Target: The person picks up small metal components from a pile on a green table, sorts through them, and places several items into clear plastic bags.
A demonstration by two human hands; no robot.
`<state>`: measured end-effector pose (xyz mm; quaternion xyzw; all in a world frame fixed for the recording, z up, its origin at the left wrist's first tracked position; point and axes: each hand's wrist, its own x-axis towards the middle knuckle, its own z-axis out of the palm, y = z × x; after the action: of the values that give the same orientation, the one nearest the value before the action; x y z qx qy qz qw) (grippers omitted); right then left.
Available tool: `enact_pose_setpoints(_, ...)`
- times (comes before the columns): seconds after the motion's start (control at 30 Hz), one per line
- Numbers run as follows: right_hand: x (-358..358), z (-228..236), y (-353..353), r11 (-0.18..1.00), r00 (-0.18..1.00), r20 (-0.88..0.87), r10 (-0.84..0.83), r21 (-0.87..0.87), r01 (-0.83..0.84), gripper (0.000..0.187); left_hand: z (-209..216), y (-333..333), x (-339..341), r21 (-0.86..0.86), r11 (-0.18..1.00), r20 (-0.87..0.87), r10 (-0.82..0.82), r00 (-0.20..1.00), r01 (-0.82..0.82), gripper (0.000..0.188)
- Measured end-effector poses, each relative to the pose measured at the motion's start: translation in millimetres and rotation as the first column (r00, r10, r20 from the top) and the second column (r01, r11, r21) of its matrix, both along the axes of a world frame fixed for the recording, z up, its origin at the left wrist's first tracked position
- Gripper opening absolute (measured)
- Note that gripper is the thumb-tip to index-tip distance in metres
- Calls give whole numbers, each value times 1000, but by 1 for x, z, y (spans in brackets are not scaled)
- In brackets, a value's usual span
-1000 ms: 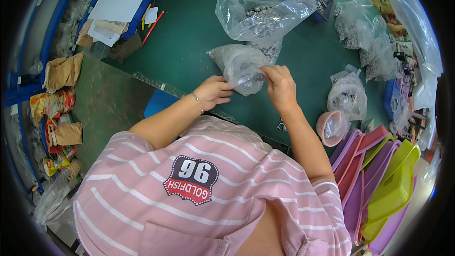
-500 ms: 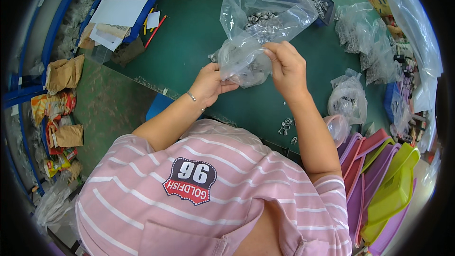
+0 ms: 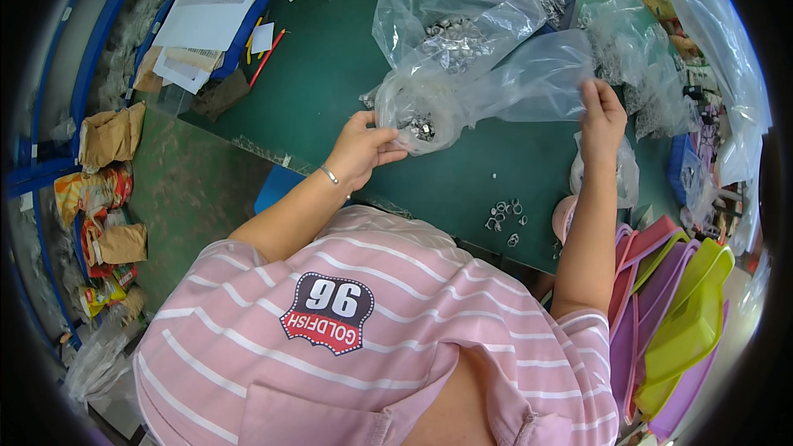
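My left hand (image 3: 361, 151) is closed on the near left edge of a clear plastic bag (image 3: 529, 83), thumb above the film. Small shiny metal pieces (image 3: 420, 126) lie in the bag's bunched lower part. Out to the right, my right hand (image 3: 603, 116) pinches the far end of the film, which is stretched between both hands. Just beyond it lies a larger clear bag (image 3: 405, 12), its shiny metal rings (image 3: 457, 37) visible inside. Several loose rings (image 3: 504, 216) rest on the green table (image 3: 322, 74) near its front edge.
A dark tray (image 3: 571, 10) of rings stands at the back. Filled clear bags (image 3: 615, 41) lie along the right, above stacked purple, pink and green plastic baskets (image 3: 686, 322). Papers (image 3: 206, 16) and a red pencil (image 3: 267, 59) are at the far left.
My right hand has moved right, drawing the bag's film out long and exposing the metal pieces. My left hand has stayed nearly in place.
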<state>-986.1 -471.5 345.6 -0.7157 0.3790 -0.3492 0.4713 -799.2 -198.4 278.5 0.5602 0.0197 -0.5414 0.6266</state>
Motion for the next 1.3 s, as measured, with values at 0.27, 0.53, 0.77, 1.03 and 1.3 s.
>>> enact_pose_setpoints(0.27, -116, -154, -42, 470, 852, -253, -459, 744, 474, 47, -4, 4, -2, 24, 999, 34, -47, 998, 46, 42)
enact_pose_setpoints(0.53, -99, -147, 12, 937, 653, -723, -224, 24, 348, 60, 22, -4, -13, -166, 985, 849, 122, 515, 40, 45)
enact_pose_setpoints(0.77, -166, -108, -54, 815, 444, -684, -580, -480, 325, 42, 40, -42, -39, -175, 907, 747, -132, 652, 384, 36)
enact_pose_setpoints(1.03, -237, -117, -105, 938, 281, -912, -297, -224, 263, 29, 23, -63, -59, -32, 817, 600, -445, 665, 575, 33)
enact_pose_setpoints(1.3, -268, -89, -137, 853, 867, -203, -455, 180, 490, 12, 12, -88, -71, 27, 801, 544, -514, 663, 599, 30)
